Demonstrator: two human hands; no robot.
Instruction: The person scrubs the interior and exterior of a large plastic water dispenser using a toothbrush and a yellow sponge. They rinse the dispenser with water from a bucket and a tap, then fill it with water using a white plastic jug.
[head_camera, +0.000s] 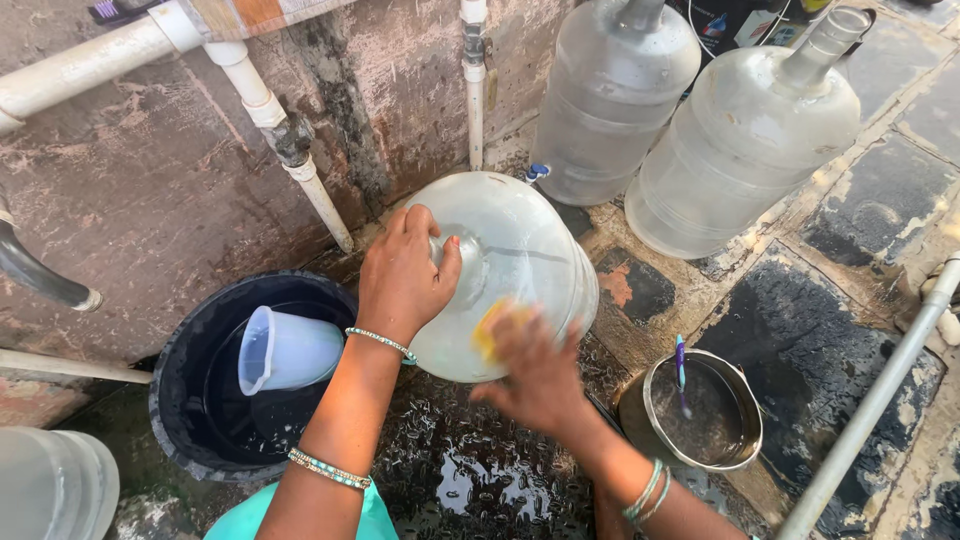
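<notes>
A large clear plastic water jug (510, 250) lies tilted on the wet ground in front of me. My left hand (402, 275) grips its neck near the top. My right hand (535, 375), blurred with motion, presses a yellow scrubber (492, 328) against the jug's side. Bangles ring both wrists.
A black bucket (185, 385) with water and a pale plastic mug (285, 350) stands at the left. A steel pot (700, 415) with a brush in it sits at the right. Two more big jugs (745, 140) stand behind. White pipes (290, 150) run down the stained wall; a metal pipe (870, 400) slants at right.
</notes>
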